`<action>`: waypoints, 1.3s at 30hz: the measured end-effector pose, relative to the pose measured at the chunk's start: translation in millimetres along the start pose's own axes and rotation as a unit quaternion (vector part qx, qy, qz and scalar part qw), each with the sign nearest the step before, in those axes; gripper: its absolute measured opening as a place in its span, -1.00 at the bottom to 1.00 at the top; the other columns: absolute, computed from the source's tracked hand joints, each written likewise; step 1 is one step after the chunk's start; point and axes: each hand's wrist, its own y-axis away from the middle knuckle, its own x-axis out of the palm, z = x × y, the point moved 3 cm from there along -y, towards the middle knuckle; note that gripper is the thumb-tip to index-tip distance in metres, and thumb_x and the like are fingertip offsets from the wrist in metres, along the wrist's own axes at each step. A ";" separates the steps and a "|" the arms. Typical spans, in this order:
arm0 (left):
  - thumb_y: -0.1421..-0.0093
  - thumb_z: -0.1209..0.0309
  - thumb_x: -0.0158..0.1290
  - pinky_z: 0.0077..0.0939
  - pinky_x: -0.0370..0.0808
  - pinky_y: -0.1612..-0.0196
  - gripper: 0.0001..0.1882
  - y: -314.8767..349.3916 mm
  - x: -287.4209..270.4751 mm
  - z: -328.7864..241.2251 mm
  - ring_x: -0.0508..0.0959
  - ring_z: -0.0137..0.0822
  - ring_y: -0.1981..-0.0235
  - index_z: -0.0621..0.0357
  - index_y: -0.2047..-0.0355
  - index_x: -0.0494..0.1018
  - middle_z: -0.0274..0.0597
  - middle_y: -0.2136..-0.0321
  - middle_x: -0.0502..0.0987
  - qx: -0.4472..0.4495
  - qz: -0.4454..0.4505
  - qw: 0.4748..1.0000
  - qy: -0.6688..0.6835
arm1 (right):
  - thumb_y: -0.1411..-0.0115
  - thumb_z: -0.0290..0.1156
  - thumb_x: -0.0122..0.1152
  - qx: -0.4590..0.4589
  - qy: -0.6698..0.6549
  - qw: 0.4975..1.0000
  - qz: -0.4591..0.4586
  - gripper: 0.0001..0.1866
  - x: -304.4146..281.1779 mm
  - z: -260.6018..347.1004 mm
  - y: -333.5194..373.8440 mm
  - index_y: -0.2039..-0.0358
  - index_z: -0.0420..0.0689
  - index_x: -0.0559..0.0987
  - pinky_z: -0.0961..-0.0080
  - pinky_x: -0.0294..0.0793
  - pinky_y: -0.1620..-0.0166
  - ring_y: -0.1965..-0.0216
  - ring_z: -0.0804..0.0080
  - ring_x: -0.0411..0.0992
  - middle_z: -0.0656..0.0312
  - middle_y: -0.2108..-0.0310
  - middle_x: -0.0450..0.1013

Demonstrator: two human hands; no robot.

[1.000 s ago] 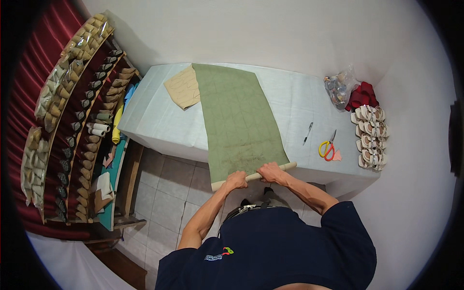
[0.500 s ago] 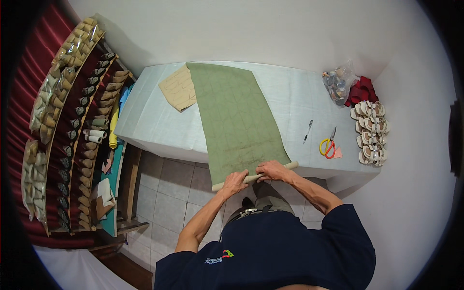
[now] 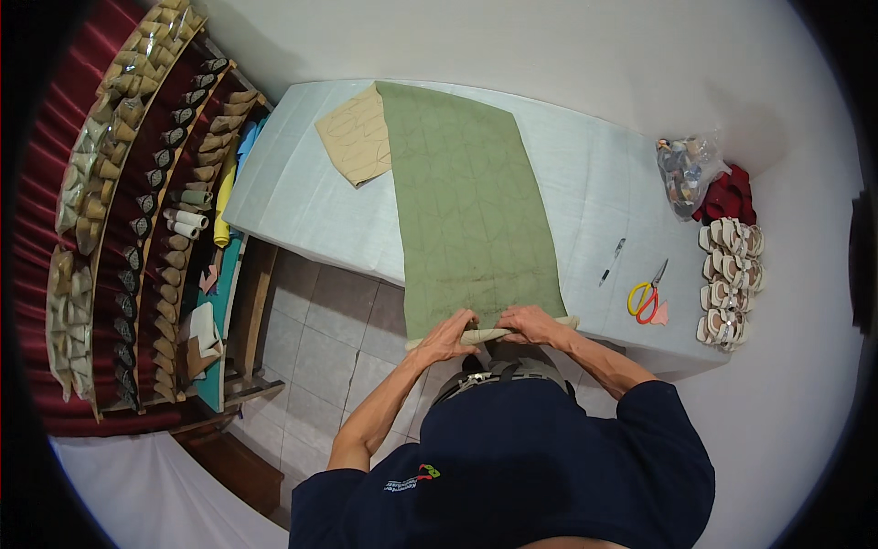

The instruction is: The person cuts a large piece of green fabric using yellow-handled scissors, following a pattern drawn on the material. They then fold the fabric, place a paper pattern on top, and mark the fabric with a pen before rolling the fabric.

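A long green sheet [image 3: 471, 192], marked with faint drawn outlines and dark smudges, lies across the table and hangs over its near edge. Its near end is turned into a pale roll [image 3: 483, 336] in front of my body. My left hand [image 3: 446, 337] is closed around the left part of this roll, fingers curled over the top. On the right part, my right hand [image 3: 530, 325] grips it the same way, a short gap from the left. A beige piece [image 3: 357, 137] with drawn curved lines shows beside the sheet's far left edge.
A pen [image 3: 613, 263], red-and-yellow-handled scissors [image 3: 647, 295] and a pink scrap [image 3: 660, 314] lie to the right on the table [image 3: 594, 183]. Beyond are a filled plastic bag [image 3: 686, 174], dark red cloth [image 3: 732, 194] and white sandals [image 3: 732, 284]. Shoe racks [image 3: 146, 210] stand left.
The view has shifted, so the table sits higher in the picture. The rolled end now lies more level, and both hands still hold it.
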 end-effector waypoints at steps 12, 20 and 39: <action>-0.20 0.17 0.28 -0.08 0.47 0.16 -0.59 -19.7 -18.6 5.2 0.54 0.03 0.19 0.17 0.09 0.50 -0.07 0.19 0.56 -0.026 0.004 1.000 0.015 | -0.32 0.14 0.17 0.012 -0.024 0.999 -0.022 -0.44 -26.6 -18.4 -7.1 -0.13 0.01 0.56 0.06 0.47 0.25 0.24 -0.04 0.54 0.09 0.25 0.55; -0.14 0.28 0.28 -0.06 0.46 0.16 -0.69 -20.2 -7.1 38.4 0.52 0.05 0.19 0.19 0.18 0.55 -0.06 0.24 0.51 0.037 0.001 0.997 -0.066 | -0.31 0.09 0.22 0.040 0.009 0.999 -0.010 -0.46 -61.4 -2.9 -16.3 -0.13 0.00 0.55 0.05 0.46 0.28 0.23 0.02 0.55 0.14 0.19 0.57; -0.06 0.30 0.33 -0.13 0.50 0.12 -0.67 -45.0 -43.7 28.4 0.56 0.06 0.10 0.16 0.18 0.61 -0.02 0.28 0.61 -0.137 0.034 0.990 -0.020 | -0.31 0.29 0.11 0.060 0.034 0.995 0.076 -0.37 -57.1 -50.2 -24.9 -0.08 0.01 0.59 0.04 0.50 0.17 0.16 -0.04 0.57 0.15 0.00 0.55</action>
